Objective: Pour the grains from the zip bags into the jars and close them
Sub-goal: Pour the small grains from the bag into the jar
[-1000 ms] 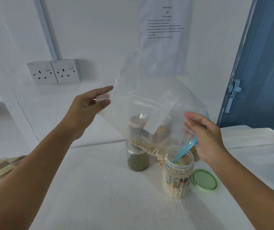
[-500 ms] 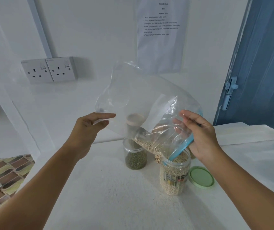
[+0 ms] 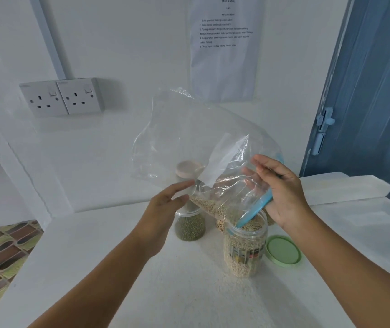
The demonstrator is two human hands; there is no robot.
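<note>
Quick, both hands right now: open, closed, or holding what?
Left hand: open, fingers straight, tips against the zip bag.
Right hand: holding the zip bag near its blue zip, mouth over the jar.

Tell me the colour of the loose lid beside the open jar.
Light green lid, clearest in the head view.

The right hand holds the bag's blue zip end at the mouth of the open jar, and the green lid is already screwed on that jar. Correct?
Not quite. The head view shows the green lid lying on the table beside the jar, not on it. The right hand does hold the bag at the jar's open mouth.
</note>
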